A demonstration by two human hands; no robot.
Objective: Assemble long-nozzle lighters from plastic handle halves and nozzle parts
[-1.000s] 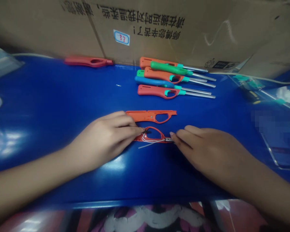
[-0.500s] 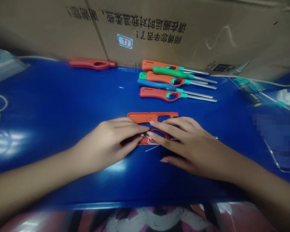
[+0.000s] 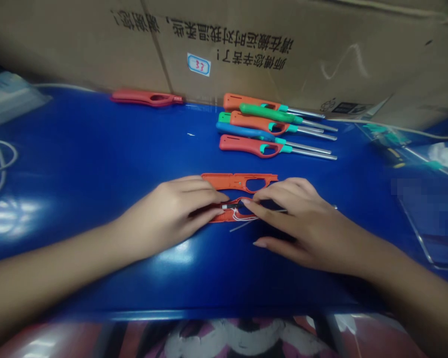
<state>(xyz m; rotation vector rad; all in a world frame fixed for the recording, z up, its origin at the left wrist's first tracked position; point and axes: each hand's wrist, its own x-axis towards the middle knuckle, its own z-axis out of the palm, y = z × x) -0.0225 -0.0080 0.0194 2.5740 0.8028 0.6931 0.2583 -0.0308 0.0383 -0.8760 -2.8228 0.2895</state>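
Observation:
The orange lighter shell half (image 3: pixel 218 218) lies inner side up on the blue table, a small black igniter piece with a white end (image 3: pixel 230 205) and white wires at its middle. My left hand (image 3: pixel 184 211) has thumb and index finger closed on the igniter's white end, over the shell's left part. My right hand (image 3: pixel 294 223) reaches over the shell's right end; its index and middle fingertips touch around the igniter's right side, while the thumb stretches apart below. The matching orange shell half (image 3: pixel 222 181) lies just behind. The right end of the nearer half is hidden by my right hand.
Several assembled long-neck lighters (image 3: pixel 246 144) lie in a stack behind the work. A red lighter body (image 3: pixel 145 97) rests at the back left against a cardboard box (image 3: pixel 246 25). White cable (image 3: pixel 2 159) coils at left, plastic bags (image 3: pixel 433 154) at right.
My right hand's fingers have drawn back to the right, uncovering the black igniter and the far shell half's trigger opening. My left hand keeps its pinch. The view has shifted slightly.

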